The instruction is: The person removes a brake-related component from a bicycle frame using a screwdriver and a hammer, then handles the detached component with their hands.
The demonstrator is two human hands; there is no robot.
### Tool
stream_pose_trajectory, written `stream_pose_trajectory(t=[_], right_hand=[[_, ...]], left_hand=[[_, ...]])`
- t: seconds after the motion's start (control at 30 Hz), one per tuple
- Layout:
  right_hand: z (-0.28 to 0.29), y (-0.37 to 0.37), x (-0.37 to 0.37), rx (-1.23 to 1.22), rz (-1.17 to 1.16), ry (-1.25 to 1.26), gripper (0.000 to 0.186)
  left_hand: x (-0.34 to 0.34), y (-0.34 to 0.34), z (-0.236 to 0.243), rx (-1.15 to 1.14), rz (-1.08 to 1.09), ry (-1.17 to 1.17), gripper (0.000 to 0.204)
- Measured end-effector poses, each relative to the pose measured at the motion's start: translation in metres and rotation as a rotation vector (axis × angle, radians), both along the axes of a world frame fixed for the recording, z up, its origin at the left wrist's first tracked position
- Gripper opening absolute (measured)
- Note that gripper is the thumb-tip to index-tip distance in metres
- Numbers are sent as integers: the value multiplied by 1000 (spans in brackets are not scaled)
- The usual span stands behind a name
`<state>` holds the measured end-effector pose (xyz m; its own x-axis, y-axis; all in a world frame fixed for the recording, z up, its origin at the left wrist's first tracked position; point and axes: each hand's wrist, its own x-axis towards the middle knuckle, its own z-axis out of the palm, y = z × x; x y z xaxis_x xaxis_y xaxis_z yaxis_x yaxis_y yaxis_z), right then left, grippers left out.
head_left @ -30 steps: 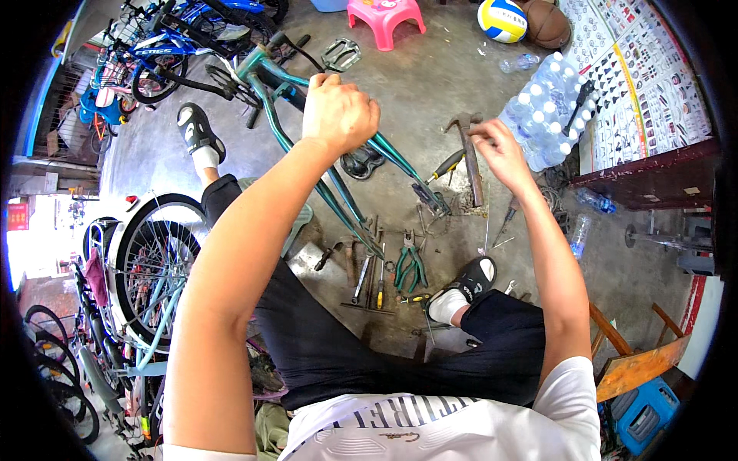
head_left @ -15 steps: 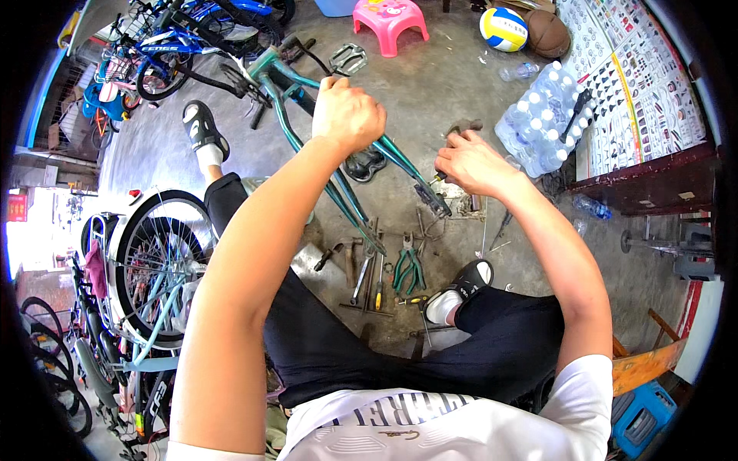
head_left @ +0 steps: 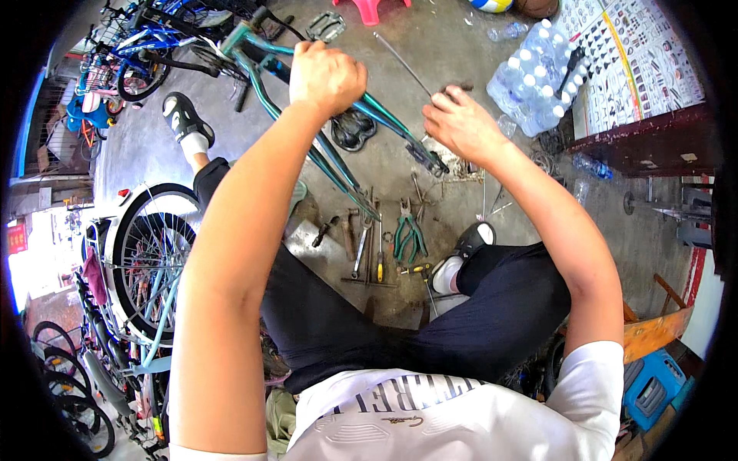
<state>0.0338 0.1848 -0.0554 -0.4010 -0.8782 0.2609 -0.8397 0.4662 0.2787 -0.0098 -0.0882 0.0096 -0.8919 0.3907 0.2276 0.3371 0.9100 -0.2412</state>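
Observation:
My left hand (head_left: 328, 77) is closed around a tube of the green bicycle frame (head_left: 257, 81), which slants from upper left down toward the middle. A pedal (head_left: 326, 27) shows beyond that hand. My right hand (head_left: 461, 127) is closed on a long thin metal rod (head_left: 403, 63) that points up and to the left; its gripped end is hidden in the fingers. Below this hand lies the frame's dark rear end (head_left: 427, 157). A black saddle-shaped part (head_left: 353, 129) shows behind the tubes.
Between my feet lie green-handled pliers (head_left: 410, 238), a wrench (head_left: 360, 250), a yellow-handled screwdriver (head_left: 380, 265) and a hammer (head_left: 348, 234). Packed water bottles (head_left: 534, 77) stand at right, near a poster-covered board (head_left: 638, 61). Bicycles, including a white-fendered wheel (head_left: 150, 261), crowd the left.
The long metal rod now sticks out up and left from my right hand, where its length did not show before. My left hand still grips the frame. The view has shifted downward slightly.

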Motion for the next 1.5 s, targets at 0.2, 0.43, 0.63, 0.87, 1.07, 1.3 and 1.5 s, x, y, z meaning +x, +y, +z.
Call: stream_pose_trajectory(t=[0.2, 0.43, 0.63, 0.87, 1.07, 1.3, 1.5], right_hand=[[-14, 7, 19, 20, -123, 57, 15], [-15, 15, 31, 15, -172, 171, 25], [-18, 9, 28, -47, -245, 140, 21], [-23, 5, 25, 33, -366, 13, 26], [-23, 15, 27, -1, -315, 46, 26], [-22, 7, 25, 8, -315, 81, 34], [-20, 12, 25, 26, -284, 68, 35]], left_hand=[[-3, -1, -6, -14, 4, 36, 43], [-1, -2, -3, -58, -8, 35, 42], [6, 3, 5, -190, -39, -12, 38], [2, 2, 0, -71, 52, 19, 45], [2, 9, -1, -40, 15, -9, 47], [5, 2, 5, -49, 21, -28, 45], [6, 4, 3, -71, 26, -13, 46]])
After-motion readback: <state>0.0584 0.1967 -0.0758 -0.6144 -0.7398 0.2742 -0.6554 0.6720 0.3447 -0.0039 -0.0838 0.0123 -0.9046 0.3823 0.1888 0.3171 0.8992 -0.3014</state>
